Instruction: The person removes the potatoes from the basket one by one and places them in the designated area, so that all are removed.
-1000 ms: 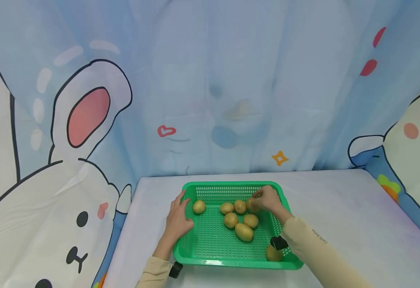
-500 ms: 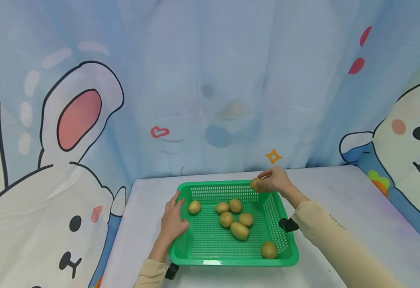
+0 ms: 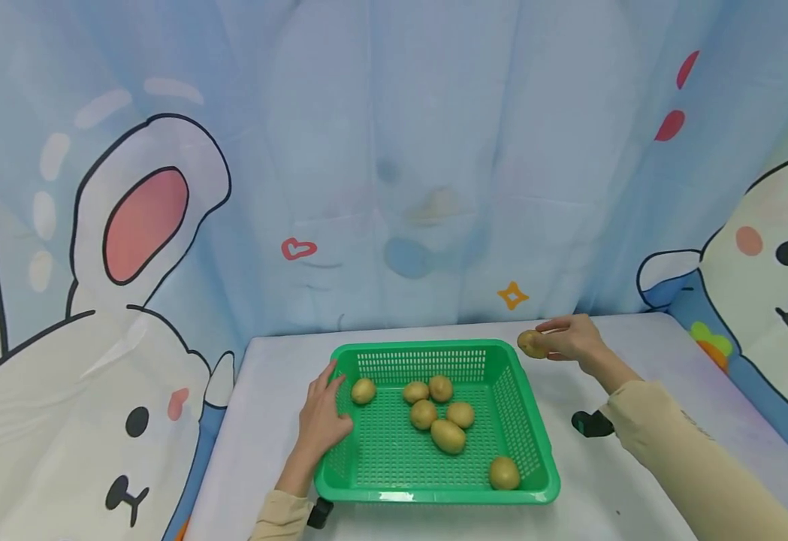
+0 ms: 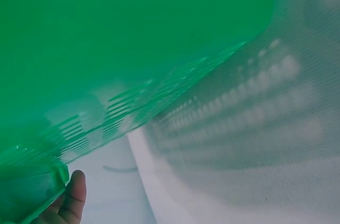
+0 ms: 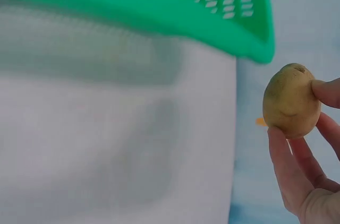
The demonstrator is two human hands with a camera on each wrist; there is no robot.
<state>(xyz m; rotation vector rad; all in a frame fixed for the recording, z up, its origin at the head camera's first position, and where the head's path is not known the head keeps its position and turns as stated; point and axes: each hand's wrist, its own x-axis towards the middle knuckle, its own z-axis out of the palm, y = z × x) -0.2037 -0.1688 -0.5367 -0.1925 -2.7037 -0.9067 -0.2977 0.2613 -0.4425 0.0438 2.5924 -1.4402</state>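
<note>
My right hand [image 3: 572, 340] holds a small yellow-brown potato [image 3: 531, 344] in the air just outside the basket's far right corner. In the right wrist view the thumb and fingertips pinch that potato [image 5: 292, 101] from its sides. My left hand [image 3: 324, 418] grips the left rim of the green plastic basket [image 3: 434, 496], thumb toward the inside. The left wrist view shows its fingertips [image 4: 77, 187] at the basket's rim, the rest of the hand mostly hidden. Inside lie several potatoes: a cluster in the middle with an oblong potato [image 3: 448, 436], a lone potato [image 3: 363, 391] at left, another potato [image 3: 504, 472] at near right.
The basket stands on a white-covered table [image 3: 610, 481], which extends to its right and left. Behind the table hangs a light blue curtain [image 3: 434, 150] with cartoon rabbits. A dark wrist camera [image 3: 592, 424] sits below the right wrist.
The right hand has lifted the potato from the basket's back right and carried it rightward past the rim. The left hand stays at the left rim. The head view has shifted slightly.
</note>
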